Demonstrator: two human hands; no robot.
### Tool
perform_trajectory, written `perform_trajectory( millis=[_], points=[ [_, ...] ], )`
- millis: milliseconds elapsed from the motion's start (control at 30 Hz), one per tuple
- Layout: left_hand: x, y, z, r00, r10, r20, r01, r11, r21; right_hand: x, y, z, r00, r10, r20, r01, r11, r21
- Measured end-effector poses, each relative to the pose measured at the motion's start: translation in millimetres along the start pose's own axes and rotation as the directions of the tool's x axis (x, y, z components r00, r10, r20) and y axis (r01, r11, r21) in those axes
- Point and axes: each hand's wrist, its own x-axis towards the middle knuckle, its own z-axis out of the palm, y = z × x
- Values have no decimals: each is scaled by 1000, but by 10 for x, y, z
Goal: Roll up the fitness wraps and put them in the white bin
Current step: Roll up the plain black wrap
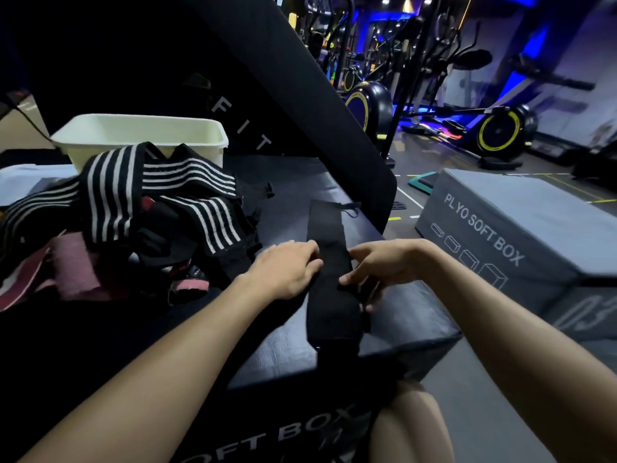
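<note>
A black wrap (329,262) lies flat and lengthwise on top of a dark plyo box (290,349), its far end pointing away from the person and its near end hanging over the box's front edge. It is unrolled. The left hand (283,272) rests palm down on the wrap's left edge, fingers extended and close together, pressing rather than gripping. The right hand (384,265) pinches the wrap's right edge between thumb and curled fingers; this grip is closed on the fabric.

Left of the wrap, on the same box top, sits a loose pile of wraps (140,208): black ones with white stripes on top, pink and dark red ones beneath. Behind the pile stands the white bin (140,135), upright; its contents cannot be determined from this angle.

A black padded upright (300,81) rises diagonally behind the box. A grey plyo box (521,228) stands on the floor to the right. Exercise bikes (494,132) stand farther back.
</note>
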Motion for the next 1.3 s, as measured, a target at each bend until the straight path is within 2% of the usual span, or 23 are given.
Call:
perform_trajectory(
  millis=[100, 167, 267, 367, 433, 500, 567, 733, 867, 933, 1033, 1167, 1300],
  points=[
    [-46, -47, -19, 998, 49, 43, -46, 997, -55, 17, 57, 74, 999, -8, -44, 6, 999, -36],
    [-97, -67, -17, 991, 105, 82, -104, 995, -11, 32, 66, 83, 994, 7, -109, -20, 992, -123],
    [-181, -71, 0, 990, 98, 100, -100, 995, 15, 88, 55, 34, 973, -9, -229, -53, 964, -262],
    [-225, -66, -19, 990, 103, 96, -102, 995, -19, 273, 90, -84, 887, -128, -444, 3, 962, -273],
    [-238, -65, -27, 987, 130, 92, -125, 991, -52, 393, 103, -138, 816, -259, -517, 32, 914, -405],
    [-242, -80, -10, 986, 147, 74, -142, 988, -62, 521, 86, -133, 801, -342, -491, 27, 841, -541],
    [-228, -106, 24, 990, 124, 67, -121, 992, -39, 695, 81, -132, 807, -373, -458, 37, 806, -591],
    [-53, -207, 71, 995, 1, 96, -11, 994, 107, 1006, -60, -116, 800, -376, -467, -64, 722, -689],
    [118, -255, 53, 992, 4, 128, -23, 988, 152, 1170, -186, -205, 831, -323, -453, -126, 684, -718],
    [144, -260, 74, 991, 89, 104, -100, 989, 108, 1169, -205, -228, 810, -379, -447, -95, 667, -739],
    [84, -253, 98, 980, 198, -13, -198, 977, -78, 1043, -220, -193, 703, -555, -445, -37, 595, -802],
    [-136, -271, 33, 964, 249, -92, -260, 957, -129, 793, -320, -49, 734, -564, -377, -4, 552, -834],
    [-488, -388, -168, 955, 260, -141, -273, 959, -77, 576, -567, 187, 687, -645, -336, 175, 596, -784]
  ],
)
